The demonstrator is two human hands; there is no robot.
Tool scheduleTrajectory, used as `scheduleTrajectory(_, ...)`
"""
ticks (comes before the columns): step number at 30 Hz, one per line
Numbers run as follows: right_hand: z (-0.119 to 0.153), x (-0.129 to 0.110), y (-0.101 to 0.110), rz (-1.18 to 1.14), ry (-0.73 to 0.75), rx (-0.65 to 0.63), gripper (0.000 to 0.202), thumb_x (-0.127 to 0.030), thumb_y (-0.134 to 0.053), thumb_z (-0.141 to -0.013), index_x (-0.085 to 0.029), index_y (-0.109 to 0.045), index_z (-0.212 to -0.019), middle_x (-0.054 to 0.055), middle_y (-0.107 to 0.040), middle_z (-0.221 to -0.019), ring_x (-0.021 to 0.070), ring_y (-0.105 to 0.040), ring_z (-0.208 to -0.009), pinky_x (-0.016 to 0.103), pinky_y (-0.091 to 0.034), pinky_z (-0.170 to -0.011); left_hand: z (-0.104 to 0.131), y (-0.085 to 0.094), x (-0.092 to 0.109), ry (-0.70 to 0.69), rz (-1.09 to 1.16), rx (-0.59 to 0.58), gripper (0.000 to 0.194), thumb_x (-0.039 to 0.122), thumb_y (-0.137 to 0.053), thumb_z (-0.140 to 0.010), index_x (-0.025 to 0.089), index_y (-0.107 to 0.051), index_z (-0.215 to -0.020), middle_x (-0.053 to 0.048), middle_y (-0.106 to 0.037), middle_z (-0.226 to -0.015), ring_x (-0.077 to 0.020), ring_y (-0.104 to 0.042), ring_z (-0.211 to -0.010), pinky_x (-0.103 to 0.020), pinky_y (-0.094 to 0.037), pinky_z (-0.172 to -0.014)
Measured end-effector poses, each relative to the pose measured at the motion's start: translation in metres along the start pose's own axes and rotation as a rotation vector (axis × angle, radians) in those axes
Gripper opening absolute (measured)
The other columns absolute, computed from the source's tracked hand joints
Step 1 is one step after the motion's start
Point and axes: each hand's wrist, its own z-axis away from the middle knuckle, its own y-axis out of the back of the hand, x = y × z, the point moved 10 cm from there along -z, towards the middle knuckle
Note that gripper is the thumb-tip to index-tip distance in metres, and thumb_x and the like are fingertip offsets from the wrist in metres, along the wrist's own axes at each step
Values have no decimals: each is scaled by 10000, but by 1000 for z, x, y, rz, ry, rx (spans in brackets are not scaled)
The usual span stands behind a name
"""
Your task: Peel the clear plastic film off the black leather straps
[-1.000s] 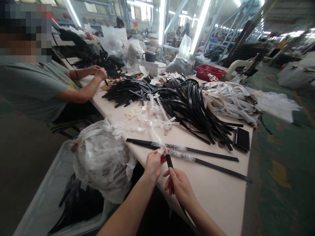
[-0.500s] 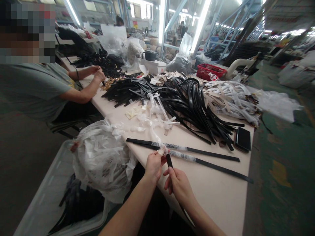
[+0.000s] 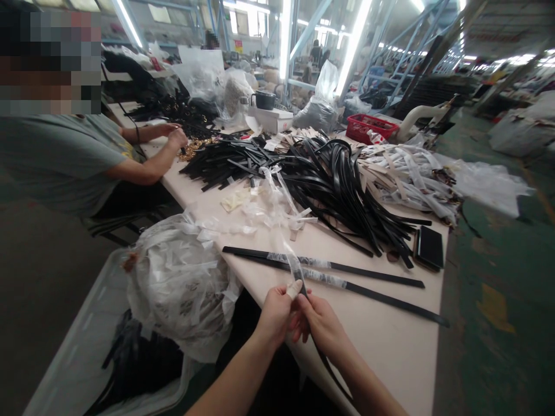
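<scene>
A black strap [image 3: 323, 361] runs from between my hands down past the table's front edge. My left hand [image 3: 278, 312] pinches its upper part, where clear film [image 3: 284, 245] lies along it and stretches back to a tangle of film. My right hand [image 3: 318, 320] grips the same strap just to the right, fingers touching or nearly touching the left ones. Two long black straps [image 3: 390, 300], each partly wrapped in clear film, lie on the table [image 3: 368, 352] behind my hands.
Piled black straps [image 3: 342, 190] fill the middle of the table, with a black wallet-like object [image 3: 429, 247] at right. A red basket [image 3: 370, 127] stands behind. At left, a plastic bag [image 3: 182, 283] rests over a clear bin [image 3: 65, 358]; a person [image 3: 65, 156] works beyond.
My left hand has moved down and right along the strap, closer to my right hand. The clear film now extends further toward me over the strap's end.
</scene>
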Motion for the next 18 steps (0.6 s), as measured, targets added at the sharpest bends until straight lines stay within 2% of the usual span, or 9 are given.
scheduleTrajectory(3, 16, 2, -1, 89, -6, -46, 453, -598, -532, -897, -156, -593, -974, 77, -743, -821, 187, -717, -625, 238, -500, -500, 5, 32, 30, -208, 79, 241, 418, 465, -816, -704, 76, -742, -839, -89, -718, -708, -143, -634, -576, -229, -501, -548)
scheduleTrajectory(5, 24, 2, 4, 189, 22, -10, 393, -530, -499, -937, -155, -612, -903, 68, -736, -774, 182, -714, -626, 240, -500, -519, 12, 42, 38, -285, 120, 321, 394, 443, -828, -697, 86, -747, -843, -104, -742, -818, -159, -665, -702, -233, -526, -649)
scheduleTrajectory(7, 26, 2, 9, 239, 40, 24, 391, -500, -451, -962, -158, -614, -865, 44, -707, -693, 159, -673, -526, 236, -474, -481, 19, 38, 28, -265, 88, 299, 384, 452, -811, -718, 91, -750, -833, -85, -728, -737, -153, -651, -652, -237, -519, -632)
scheduleTrajectory(9, 23, 2, 11, 226, 60, 29, 392, -498, -437, -964, -159, -617, -888, 24, -684, -677, 144, -637, -466, 236, -459, -453, 24, 23, 9, -194, 11, 188, 401, 493, -764, -760, 93, -745, -786, -41, -653, -560, -132, -577, -481, -239, -472, -511)
scheduleTrajectory(11, 21, 1, 11, 195, 79, 21, 387, -501, -449, -958, -158, -622, -913, 24, -683, -707, 143, -641, -474, 236, -465, -458, 29, 13, -3, -148, -46, 105, 425, 520, -740, -774, 95, -740, -752, -16, -596, -482, -117, -503, -384, -242, -414, -437)
scheduleTrajectory(12, 22, 1, 12, 191, 81, 12, 382, -500, -460, -955, -157, -625, -921, 29, -691, -723, 146, -653, -494, 234, -472, -472, 30, 14, -3, -154, -51, 112, 427, 522, -742, -770, 95, -744, -758, -25, -613, -503, -120, -515, -398, -243, -417, -445)
scheduleTrajectory(16, 37, 9, 12, 241, 39, -28, 405, -512, -462, -957, -155, -633, -871, 39, -705, -672, 148, -657, -492, 217, -459, -463, 32, 39, 21, -257, -1, 296, 447, 514, -772, -739, 84, -767, -860, -114, -741, -766, -179, -655, -668, -264, -507, -644)
scheduleTrajectory(18, 43, 12, 15, 258, 28, -8, 448, -544, -434, -962, -158, -631, -848, 29, -687, -623, 138, -620, -433, 208, -425, -415, 35, 37, 21, -263, -30, 296, 457, 529, -752, -755, 81, -765, -845, -124, -741, -771, -187, -657, -673, -273, -508, -652)
